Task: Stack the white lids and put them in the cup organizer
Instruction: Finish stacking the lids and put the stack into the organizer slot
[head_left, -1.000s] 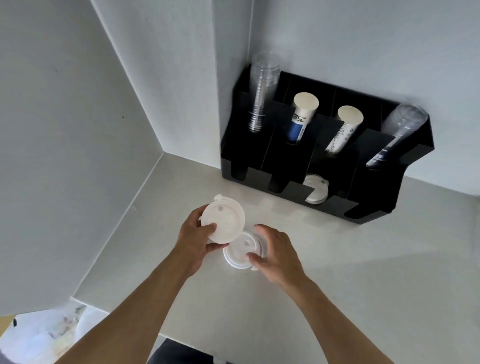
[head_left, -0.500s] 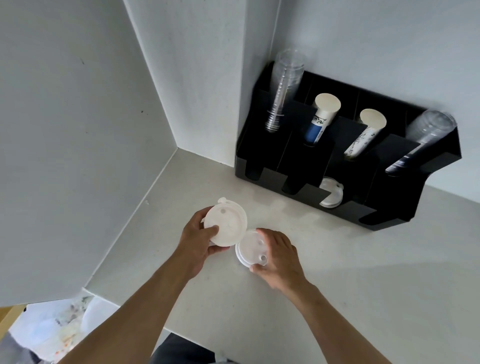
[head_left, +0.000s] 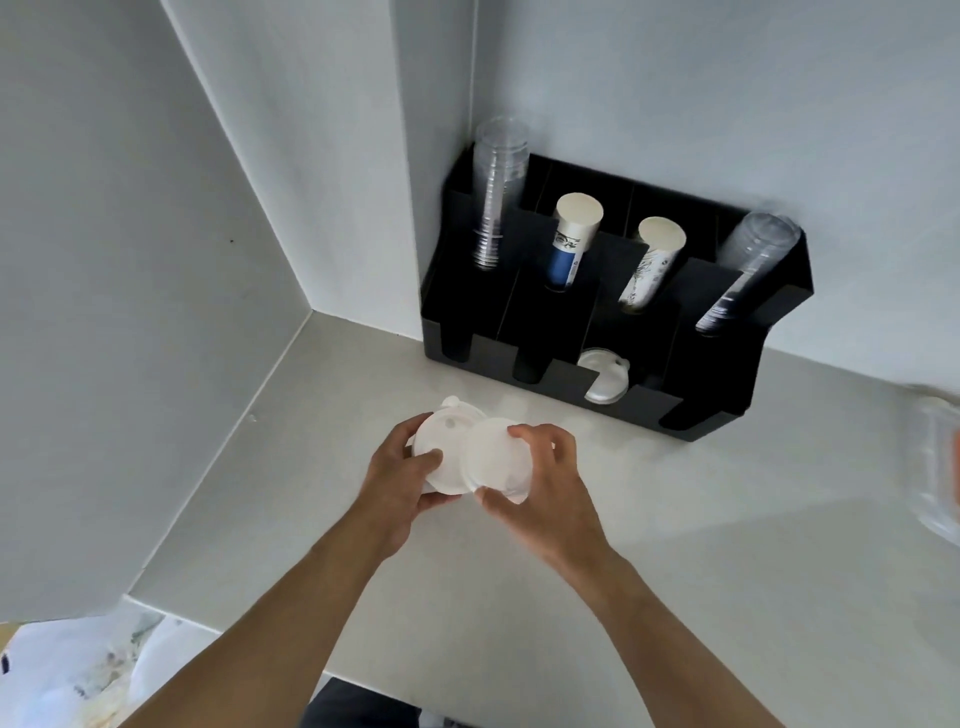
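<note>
A round white plastic lid with a small tab (head_left: 445, 451) is gripped at its edge by the left hand (head_left: 402, 480), above the pale grey counter (head_left: 727, 545). A second round white plastic lid (head_left: 500, 462) is clasped between thumb and fingers of the right hand (head_left: 545, 493), its edge overlapping the first lid. Another white lid (head_left: 605, 383) is seen in the third front slot of the black cup organizer (head_left: 727, 410), which is set against the wall and loaded with clear plastic cup stacks (head_left: 496, 202) and paper cup stacks (head_left: 569, 239).
</note>
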